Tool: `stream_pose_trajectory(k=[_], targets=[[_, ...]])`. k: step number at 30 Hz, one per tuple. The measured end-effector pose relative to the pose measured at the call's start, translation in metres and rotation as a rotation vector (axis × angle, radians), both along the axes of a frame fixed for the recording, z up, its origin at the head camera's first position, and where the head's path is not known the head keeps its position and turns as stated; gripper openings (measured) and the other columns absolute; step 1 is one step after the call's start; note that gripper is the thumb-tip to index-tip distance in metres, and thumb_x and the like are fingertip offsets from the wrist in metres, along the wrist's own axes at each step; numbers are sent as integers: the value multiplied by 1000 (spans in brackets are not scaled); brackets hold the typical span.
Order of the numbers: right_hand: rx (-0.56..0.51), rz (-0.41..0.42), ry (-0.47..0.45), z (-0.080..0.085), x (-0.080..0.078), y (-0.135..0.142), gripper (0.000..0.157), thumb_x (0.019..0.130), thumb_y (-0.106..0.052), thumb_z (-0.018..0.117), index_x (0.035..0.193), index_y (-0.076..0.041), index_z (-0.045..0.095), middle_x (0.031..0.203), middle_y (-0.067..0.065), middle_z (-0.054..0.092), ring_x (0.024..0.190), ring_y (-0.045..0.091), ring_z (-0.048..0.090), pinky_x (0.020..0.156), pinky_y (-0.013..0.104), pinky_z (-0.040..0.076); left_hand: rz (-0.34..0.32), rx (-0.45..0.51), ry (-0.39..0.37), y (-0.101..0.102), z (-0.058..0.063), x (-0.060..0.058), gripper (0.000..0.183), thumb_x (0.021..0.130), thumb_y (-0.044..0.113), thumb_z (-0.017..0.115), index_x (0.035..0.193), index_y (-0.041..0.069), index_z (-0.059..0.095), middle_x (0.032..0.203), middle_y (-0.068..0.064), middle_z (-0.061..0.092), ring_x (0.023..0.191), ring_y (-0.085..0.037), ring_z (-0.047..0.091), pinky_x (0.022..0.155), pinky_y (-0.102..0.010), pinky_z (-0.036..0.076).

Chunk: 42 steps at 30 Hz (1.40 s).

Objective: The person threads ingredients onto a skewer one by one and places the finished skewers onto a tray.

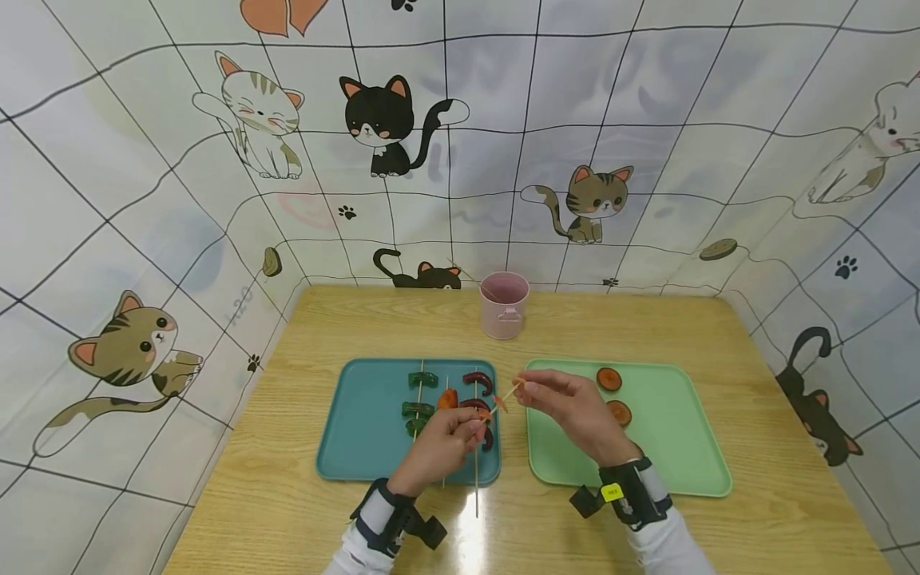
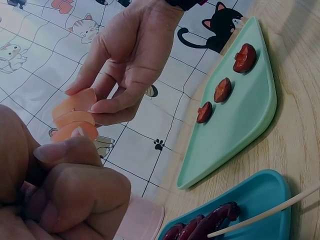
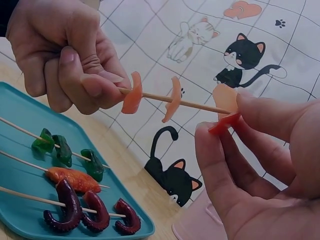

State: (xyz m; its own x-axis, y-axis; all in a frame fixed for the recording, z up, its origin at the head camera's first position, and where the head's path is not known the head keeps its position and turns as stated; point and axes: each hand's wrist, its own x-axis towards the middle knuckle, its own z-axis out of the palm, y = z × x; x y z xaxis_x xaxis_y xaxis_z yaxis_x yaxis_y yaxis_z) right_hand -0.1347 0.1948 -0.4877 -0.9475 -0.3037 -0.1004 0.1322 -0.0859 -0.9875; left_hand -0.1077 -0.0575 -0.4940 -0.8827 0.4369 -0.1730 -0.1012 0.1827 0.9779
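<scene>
My left hand (image 1: pixel 434 451) pinches a thin wooden skewer (image 3: pixel 197 104) near its lower end, above the blue tray (image 1: pixel 359 423). Two orange-pink slices, one (image 3: pixel 132 94) close to the left fingers and another (image 3: pixel 172 100) mid-stick, are threaded on it. At the far tip, the thumb and fingers of my right hand (image 1: pixel 578 411) pinch a third orange-red slice (image 3: pixel 226 100). Whether the stick passes fully through that slice is hidden by the fingers. Both hands are raised off the table, between the two trays.
Skewers with green pieces (image 1: pixel 418 408), an orange piece (image 1: pixel 448 398) and dark red tentacle pieces (image 1: pixel 477 378) lie on the blue tray. Brown-red mushroom-like pieces (image 2: pixel 244 58) sit on the green tray (image 1: pixel 679 431). Behind stands a pink cup (image 1: pixel 503 319) with a stick in it.
</scene>
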Motion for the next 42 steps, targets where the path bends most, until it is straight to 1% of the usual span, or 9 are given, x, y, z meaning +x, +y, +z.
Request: stream_pose_trajectory(k=[9, 15, 19, 22, 26, 33, 36, 40, 42], targets=[[82, 9, -42, -3, 4, -3, 54, 97, -32, 72, 139, 1, 61, 132, 11, 69, 117, 14, 70, 101, 27, 53, -6, -1, -2, 0, -2, 0, 33, 110, 10, 43, 83, 4, 61, 65, 3, 39, 49, -11, 30, 46, -22, 29], [62, -3, -39, -9, 5, -7, 51, 98, -30, 71, 136, 3, 62, 137, 16, 65, 116, 14, 71, 101, 27, 54, 2, -4, 4, 1, -5, 0, 31, 109, 7, 44, 86, 1, 65, 66, 3, 42, 49, -8, 32, 46, -20, 29], [59, -14, -40, -12, 5, -9, 46, 97, -30, 72, 132, 0, 67, 135, 10, 68, 115, 15, 71, 100, 27, 54, 6, -2, 1, 1, -5, 0, 30, 108, 6, 45, 91, -1, 68, 67, 3, 45, 49, -7, 33, 46, -19, 29], [60, -7, -44, -14, 5, -10, 44, 97, -30, 72, 130, -1, 68, 132, 7, 69, 114, 14, 71, 100, 26, 53, 3, 3, -15, 0, -6, 2, 31, 109, 7, 44, 88, 0, 66, 65, 4, 43, 48, -7, 32, 45, -19, 29], [30, 14, -41, -17, 7, -10, 46, 98, -26, 71, 133, 4, 65, 134, 7, 68, 113, 12, 71, 101, 25, 53, -4, 16, -44, 0, -8, 2, 32, 109, 7, 44, 85, 3, 64, 63, 5, 42, 47, -7, 32, 44, -19, 28], [-20, 31, -33, -19, 7, -10, 48, 99, -21, 70, 135, 9, 60, 124, -7, 72, 112, 9, 71, 100, 25, 53, -27, 47, -69, -1, -10, 2, 31, 109, 9, 44, 91, 0, 67, 60, 6, 37, 45, -7, 28, 43, -20, 27], [-16, 22, -32, -22, 6, -11, 47, 98, -20, 71, 134, 9, 61, 127, -3, 72, 110, 9, 71, 99, 26, 54, -26, 50, -78, -1, -11, 2, 31, 109, 9, 44, 89, -1, 65, 59, 6, 35, 44, -8, 27, 42, -21, 26], [0, 22, -14, -24, 6, -13, 47, 98, -19, 71, 134, 10, 61, 133, 11, 69, 109, 10, 72, 98, 27, 55, -2, 55, -114, -2, -13, 2, 28, 109, 9, 45, 101, -2, 70, 60, 6, 38, 44, -7, 27, 42, -21, 26], [17, 24, -16, -25, 6, -14, 46, 98, -19, 71, 134, 9, 61, 134, 16, 67, 109, 10, 72, 98, 27, 55, 12, 42, -112, -3, -14, 3, 28, 109, 9, 46, 103, -4, 70, 61, 5, 40, 46, -7, 29, 43, -20, 26]])
